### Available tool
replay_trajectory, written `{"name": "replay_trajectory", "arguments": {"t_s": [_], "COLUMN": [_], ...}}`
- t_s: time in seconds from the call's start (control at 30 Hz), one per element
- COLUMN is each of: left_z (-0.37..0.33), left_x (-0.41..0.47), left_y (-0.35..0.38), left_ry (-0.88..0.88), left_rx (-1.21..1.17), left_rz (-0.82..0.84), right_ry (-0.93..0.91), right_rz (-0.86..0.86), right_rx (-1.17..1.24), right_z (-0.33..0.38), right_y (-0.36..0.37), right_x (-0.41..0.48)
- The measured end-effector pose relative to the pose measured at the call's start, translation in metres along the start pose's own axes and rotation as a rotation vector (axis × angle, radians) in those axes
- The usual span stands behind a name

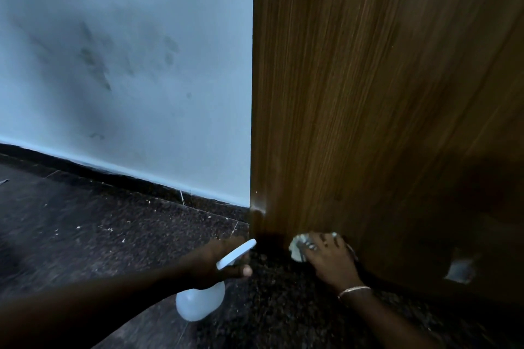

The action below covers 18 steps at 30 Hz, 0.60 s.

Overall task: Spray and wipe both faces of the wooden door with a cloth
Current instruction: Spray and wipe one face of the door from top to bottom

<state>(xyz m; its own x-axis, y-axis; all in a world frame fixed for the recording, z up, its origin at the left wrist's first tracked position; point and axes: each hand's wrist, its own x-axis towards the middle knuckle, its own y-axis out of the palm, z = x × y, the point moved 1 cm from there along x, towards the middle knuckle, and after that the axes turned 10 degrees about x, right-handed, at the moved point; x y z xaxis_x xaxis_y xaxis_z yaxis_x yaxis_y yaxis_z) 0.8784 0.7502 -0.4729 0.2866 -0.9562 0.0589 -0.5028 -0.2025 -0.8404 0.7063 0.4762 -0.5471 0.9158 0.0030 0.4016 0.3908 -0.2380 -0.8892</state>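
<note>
The brown wooden door (382, 93) fills the right half of the view, its near edge running down to the floor. My right hand (330, 258) presses a crumpled light cloth (297, 248) against the bottom of the door face, close to that edge. My left hand (218, 263) grips the neck of a white spray bottle (198, 303), whose nozzle points toward the door's lower corner. The bottle's body hangs just above the floor.
A pale blue wall (127, 65) with dark smudges stands to the left, with a black skirting (113, 176) below it. The floor (99, 235) is dark speckled stone with scattered light crumbs. A small pale patch (460, 270) shows low on the door at right.
</note>
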Motion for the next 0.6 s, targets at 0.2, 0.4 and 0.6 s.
{"name": "replay_trajectory", "arguments": {"t_s": [0.2,0.4,0.6], "left_z": [-0.003,-0.023,-0.019], "left_x": [0.013,0.029,0.033], "left_y": [0.011,0.011,0.018], "left_ry": [0.044,0.104,0.119], "left_rx": [-0.023,-0.085,-0.086], "left_rz": [0.026,-0.008,-0.013], "right_ry": [0.351,-0.193,0.339], "right_rz": [-0.515,0.131,-0.351], "right_rx": [0.054,-0.149,-0.008], "right_z": [-0.004,-0.021,-0.08], "right_y": [-0.064,0.021,-0.089], "right_x": [0.079,-0.02,-0.01]}}
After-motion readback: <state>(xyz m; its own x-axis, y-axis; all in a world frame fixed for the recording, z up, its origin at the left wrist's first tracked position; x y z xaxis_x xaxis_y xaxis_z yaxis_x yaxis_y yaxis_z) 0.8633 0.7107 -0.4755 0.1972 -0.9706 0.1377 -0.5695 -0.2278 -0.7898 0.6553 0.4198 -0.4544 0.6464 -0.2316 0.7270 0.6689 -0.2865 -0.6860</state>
